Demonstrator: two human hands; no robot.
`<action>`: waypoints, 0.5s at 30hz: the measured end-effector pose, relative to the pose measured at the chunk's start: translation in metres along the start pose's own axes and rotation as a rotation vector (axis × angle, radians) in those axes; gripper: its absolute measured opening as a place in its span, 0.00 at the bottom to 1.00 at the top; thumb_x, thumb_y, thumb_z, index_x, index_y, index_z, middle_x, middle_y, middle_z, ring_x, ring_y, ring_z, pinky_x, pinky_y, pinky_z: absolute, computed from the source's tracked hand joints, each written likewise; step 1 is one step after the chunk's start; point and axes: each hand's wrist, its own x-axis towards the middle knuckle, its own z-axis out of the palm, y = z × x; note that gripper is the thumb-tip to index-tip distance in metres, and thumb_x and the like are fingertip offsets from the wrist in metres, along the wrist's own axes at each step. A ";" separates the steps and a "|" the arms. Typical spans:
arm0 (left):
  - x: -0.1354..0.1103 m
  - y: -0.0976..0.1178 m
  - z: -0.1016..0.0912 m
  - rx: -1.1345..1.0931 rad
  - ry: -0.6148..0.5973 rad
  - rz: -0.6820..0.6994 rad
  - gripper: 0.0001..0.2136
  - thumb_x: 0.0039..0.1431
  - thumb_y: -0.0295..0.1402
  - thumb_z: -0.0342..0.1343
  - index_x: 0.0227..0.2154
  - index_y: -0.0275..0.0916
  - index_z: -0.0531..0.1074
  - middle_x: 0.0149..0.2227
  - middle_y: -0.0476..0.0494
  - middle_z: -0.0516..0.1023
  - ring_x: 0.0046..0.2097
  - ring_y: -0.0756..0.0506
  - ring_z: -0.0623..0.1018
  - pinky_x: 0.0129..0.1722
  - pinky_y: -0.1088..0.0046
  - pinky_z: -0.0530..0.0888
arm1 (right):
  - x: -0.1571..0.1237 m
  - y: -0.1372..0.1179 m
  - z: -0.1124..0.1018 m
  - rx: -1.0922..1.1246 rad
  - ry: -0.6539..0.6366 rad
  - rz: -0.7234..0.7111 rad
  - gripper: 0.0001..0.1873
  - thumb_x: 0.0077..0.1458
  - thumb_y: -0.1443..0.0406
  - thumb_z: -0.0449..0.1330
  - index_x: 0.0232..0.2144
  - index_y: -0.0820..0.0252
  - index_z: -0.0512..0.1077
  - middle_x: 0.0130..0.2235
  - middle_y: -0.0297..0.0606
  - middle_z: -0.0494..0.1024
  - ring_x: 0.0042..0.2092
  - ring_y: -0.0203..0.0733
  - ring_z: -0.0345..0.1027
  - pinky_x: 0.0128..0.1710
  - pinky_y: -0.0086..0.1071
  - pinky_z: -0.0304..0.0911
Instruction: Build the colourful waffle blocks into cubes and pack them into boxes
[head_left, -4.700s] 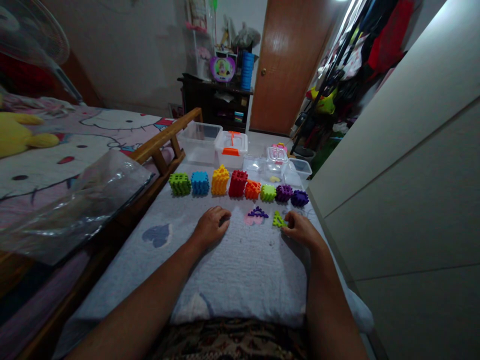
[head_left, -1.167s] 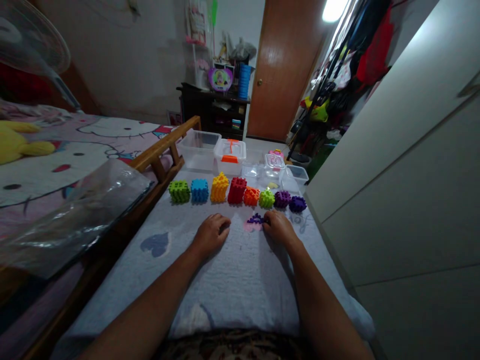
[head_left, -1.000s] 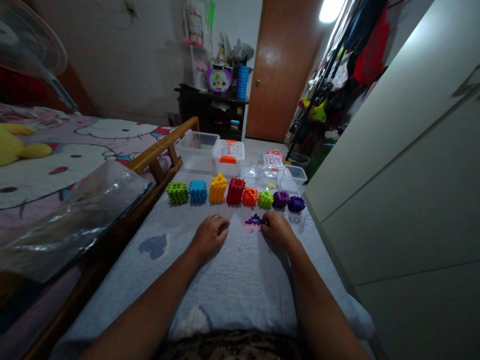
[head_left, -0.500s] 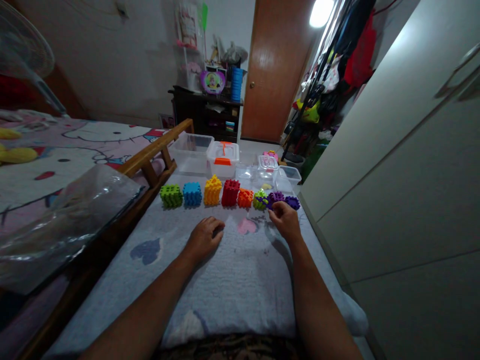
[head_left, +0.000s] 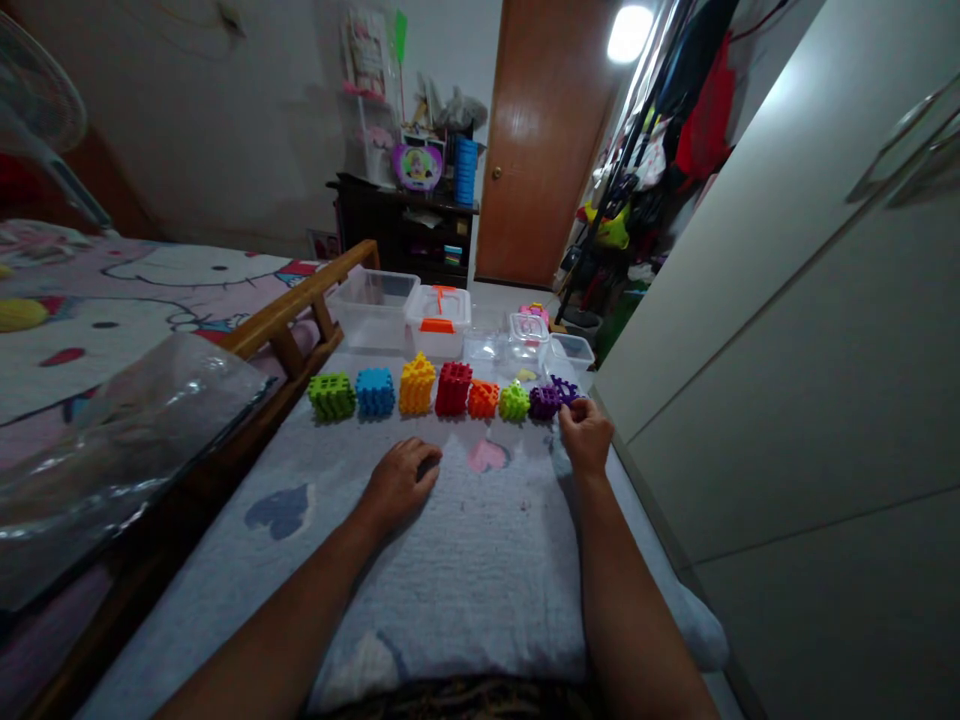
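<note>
A row of toothed plastic cubes stands across the grey mat (head_left: 465, 570): green (head_left: 331, 396), blue (head_left: 374, 392), yellow (head_left: 417, 385), red (head_left: 453, 388), orange (head_left: 482, 399), light green (head_left: 514, 402) and purple (head_left: 543, 402). My right hand (head_left: 586, 438) is at the row's right end, fingers pinched on a flat purple toothed piece (head_left: 564, 388) held against the last purple block, which the hand mostly hides. My left hand (head_left: 401, 478) rests on the mat below the yellow cube, fingers curled under, with nothing in it. A pink heart print (head_left: 487, 456) lies between the hands.
Clear plastic tubs (head_left: 373, 300), a lidded box with an orange latch (head_left: 438, 318) and small containers (head_left: 568, 352) stand behind the row. A wooden bed rail (head_left: 281, 320) and a crumpled plastic bag (head_left: 127, 430) are on the left. A white wardrobe (head_left: 750, 350) walls the right.
My right hand lifted the flat purple piece off the pink heart and carried it up to the row's right end. The left hand stayed put. The view shifted slightly.
</note>
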 end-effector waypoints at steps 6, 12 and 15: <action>0.001 0.000 -0.001 0.003 -0.004 0.000 0.08 0.54 0.29 0.53 0.35 0.38 0.74 0.36 0.41 0.76 0.41 0.41 0.75 0.46 0.62 0.71 | 0.014 0.020 -0.009 -0.097 0.100 0.138 0.12 0.49 0.60 0.58 0.33 0.62 0.74 0.29 0.43 0.80 0.32 0.46 0.73 0.37 0.33 0.62; 0.001 -0.002 0.000 0.001 -0.011 -0.004 0.08 0.54 0.30 0.53 0.35 0.39 0.75 0.37 0.41 0.76 0.42 0.40 0.74 0.46 0.62 0.71 | 0.015 0.027 -0.005 -0.193 0.048 0.160 0.12 0.49 0.60 0.57 0.32 0.61 0.75 0.29 0.43 0.80 0.32 0.47 0.73 0.35 0.33 0.61; 0.001 -0.001 0.000 0.003 -0.014 -0.004 0.08 0.54 0.30 0.53 0.35 0.39 0.75 0.37 0.41 0.76 0.42 0.41 0.74 0.46 0.62 0.71 | 0.014 0.026 -0.004 -0.218 0.032 0.165 0.12 0.50 0.60 0.57 0.32 0.61 0.76 0.28 0.42 0.80 0.32 0.46 0.73 0.34 0.33 0.60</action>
